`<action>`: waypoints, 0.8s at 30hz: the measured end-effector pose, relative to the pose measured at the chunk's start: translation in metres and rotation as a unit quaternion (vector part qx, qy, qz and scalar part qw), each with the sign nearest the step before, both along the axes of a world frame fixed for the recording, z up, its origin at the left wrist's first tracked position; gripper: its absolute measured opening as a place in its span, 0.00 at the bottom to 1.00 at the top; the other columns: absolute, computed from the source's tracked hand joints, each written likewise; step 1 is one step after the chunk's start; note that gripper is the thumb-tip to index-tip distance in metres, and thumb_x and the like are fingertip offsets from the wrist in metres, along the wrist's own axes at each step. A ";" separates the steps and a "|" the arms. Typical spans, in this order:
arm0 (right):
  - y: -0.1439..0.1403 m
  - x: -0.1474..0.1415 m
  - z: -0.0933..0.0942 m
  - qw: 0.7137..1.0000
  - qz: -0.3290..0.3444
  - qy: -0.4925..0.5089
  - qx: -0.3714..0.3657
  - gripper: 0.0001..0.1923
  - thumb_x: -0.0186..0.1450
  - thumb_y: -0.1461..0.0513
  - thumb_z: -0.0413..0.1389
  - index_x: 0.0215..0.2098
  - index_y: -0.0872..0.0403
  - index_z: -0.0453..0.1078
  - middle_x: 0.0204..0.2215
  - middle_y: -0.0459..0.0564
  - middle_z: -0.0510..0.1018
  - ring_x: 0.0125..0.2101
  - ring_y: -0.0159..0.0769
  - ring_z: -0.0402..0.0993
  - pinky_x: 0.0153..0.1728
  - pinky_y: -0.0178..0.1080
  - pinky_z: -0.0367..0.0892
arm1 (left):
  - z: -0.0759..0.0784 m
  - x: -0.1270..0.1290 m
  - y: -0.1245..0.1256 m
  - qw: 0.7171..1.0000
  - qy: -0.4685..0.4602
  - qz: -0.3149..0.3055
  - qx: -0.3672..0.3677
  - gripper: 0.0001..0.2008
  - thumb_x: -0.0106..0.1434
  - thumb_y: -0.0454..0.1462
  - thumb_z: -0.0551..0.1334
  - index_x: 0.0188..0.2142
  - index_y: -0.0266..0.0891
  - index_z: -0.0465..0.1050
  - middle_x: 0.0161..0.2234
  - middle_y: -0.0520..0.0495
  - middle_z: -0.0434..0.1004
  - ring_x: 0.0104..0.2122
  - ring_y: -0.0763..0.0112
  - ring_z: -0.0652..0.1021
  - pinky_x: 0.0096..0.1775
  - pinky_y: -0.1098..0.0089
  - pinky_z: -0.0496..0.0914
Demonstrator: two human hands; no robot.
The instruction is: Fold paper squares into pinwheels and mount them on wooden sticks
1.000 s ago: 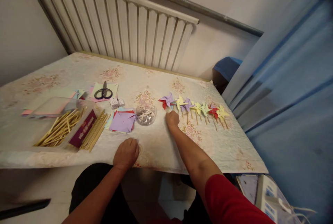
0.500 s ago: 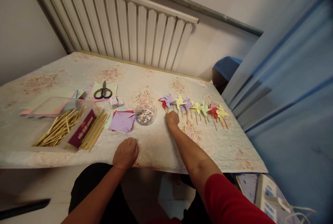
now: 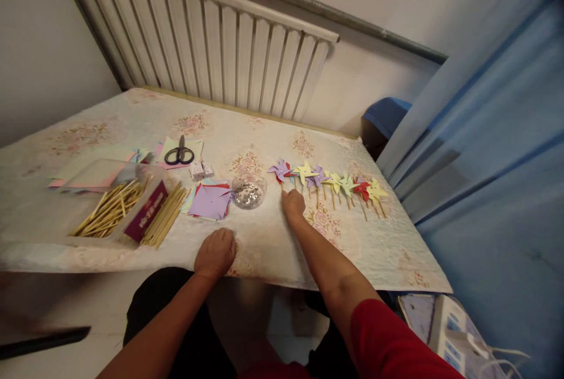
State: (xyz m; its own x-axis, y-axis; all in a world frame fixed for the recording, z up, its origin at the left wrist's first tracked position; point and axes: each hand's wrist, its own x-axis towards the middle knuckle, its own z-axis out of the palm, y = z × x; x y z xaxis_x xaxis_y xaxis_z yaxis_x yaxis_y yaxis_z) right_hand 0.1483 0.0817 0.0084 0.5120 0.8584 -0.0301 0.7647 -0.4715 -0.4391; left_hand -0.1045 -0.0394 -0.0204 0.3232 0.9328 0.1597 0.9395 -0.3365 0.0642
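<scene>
My right hand (image 3: pixel 293 204) is closed around the lower stick of a purple pinwheel (image 3: pixel 279 170) at the left end of a row. The row of paper pinwheels, such as a yellow pinwheel (image 3: pixel 304 173), a green pinwheel (image 3: pixel 348 185) and a red pinwheel (image 3: pixel 362 190), lies on the table with sticks toward me. My left hand (image 3: pixel 215 251) rests on the cloth near the front edge, fingers curled in and nothing seen in them. Just beyond it lie a stack of purple and coloured cut paper squares (image 3: pixel 210 201) and a clear round dish of small metal pins (image 3: pixel 248 192).
A clear plastic box (image 3: pixel 99 242) of wooden sticks stands at left, with more sticks (image 3: pixel 165 215) beside it. Scissors (image 3: pixel 180 153) lie on paper sheets behind two small white boxes (image 3: pixel 201 170). A radiator (image 3: pixel 229 50) lines the wall; a blue curtain (image 3: pixel 497 132) hangs right.
The purple pinwheel's head has turned and shifted slightly left, with my right hand still on its stick. My left hand stays put. The camera view has tilted a little.
</scene>
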 end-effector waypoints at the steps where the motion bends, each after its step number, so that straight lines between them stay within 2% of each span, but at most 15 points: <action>1: -0.005 0.001 -0.001 1.000 0.007 -0.002 0.001 0.15 0.69 0.53 0.52 0.40 0.55 0.74 0.40 0.58 0.80 0.43 0.45 0.77 0.40 0.40 0.69 | 0.000 0.000 0.000 1.000 0.000 0.002 -0.003 0.10 0.68 0.36 0.51 0.35 0.37 0.70 0.35 0.41 0.72 0.39 0.60 0.72 0.41 0.62 0.62; 6: -0.017 0.014 -0.005 1.000 0.027 -0.009 0.002 0.09 0.67 0.59 0.52 0.38 0.53 0.74 0.38 0.54 0.81 0.41 0.41 0.77 0.37 0.37 0.67 | 0.001 0.001 0.000 1.000 -0.006 0.007 0.003 0.11 0.68 0.35 0.50 0.36 0.37 0.70 0.35 0.41 0.72 0.38 0.59 0.72 0.41 0.61 0.61; 11: -0.008 0.016 -0.004 0.999 0.039 -0.008 0.002 0.09 0.66 0.59 0.53 0.37 0.52 0.74 0.37 0.52 0.81 0.41 0.40 0.77 0.37 0.36 0.67 | 0.001 0.001 0.000 1.000 0.000 0.004 0.013 0.12 0.68 0.36 0.49 0.36 0.36 0.70 0.35 0.41 0.72 0.38 0.59 0.72 0.41 0.61 0.62; 15: 0.001 0.003 -0.004 0.999 0.038 -0.009 -0.004 0.11 0.66 0.57 0.54 0.39 0.54 0.74 0.39 0.56 0.80 0.42 0.43 0.77 0.39 0.38 0.68 | 0.000 0.001 0.000 1.000 -0.002 0.005 0.007 0.11 0.68 0.36 0.50 0.36 0.37 0.70 0.35 0.41 0.72 0.38 0.59 0.72 0.41 0.61 0.62; 18: 0.005 -0.003 -0.004 0.999 0.030 -0.012 -0.007 0.11 0.66 0.60 0.53 0.42 0.57 0.74 0.41 0.59 0.80 0.44 0.45 0.78 0.40 0.40 0.69 | 0.000 0.001 0.000 1.000 -0.003 0.005 0.000 0.11 0.68 0.36 0.50 0.36 0.37 0.70 0.35 0.41 0.71 0.38 0.59 0.72 0.40 0.61 0.62; 24: 0.005 -0.004 -0.005 1.000 0.015 -0.002 -0.003 0.11 0.65 0.61 0.53 0.41 0.57 0.75 0.40 0.60 0.80 0.43 0.46 0.78 0.39 0.40 0.69 | 0.000 0.000 0.001 1.000 -0.011 -0.002 0.004 0.11 0.68 0.36 0.50 0.36 0.37 0.70 0.35 0.41 0.71 0.38 0.58 0.72 0.40 0.61 0.62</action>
State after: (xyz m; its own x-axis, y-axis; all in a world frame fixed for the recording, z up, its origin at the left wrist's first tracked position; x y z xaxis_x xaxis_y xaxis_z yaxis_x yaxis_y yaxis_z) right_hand 0.1440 0.0867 0.0038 0.4863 0.8732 -0.0330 0.7804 -0.4509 -0.4332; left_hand -0.1047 -0.0385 -0.0203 0.3239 0.9298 0.1745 0.9362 -0.3416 0.0822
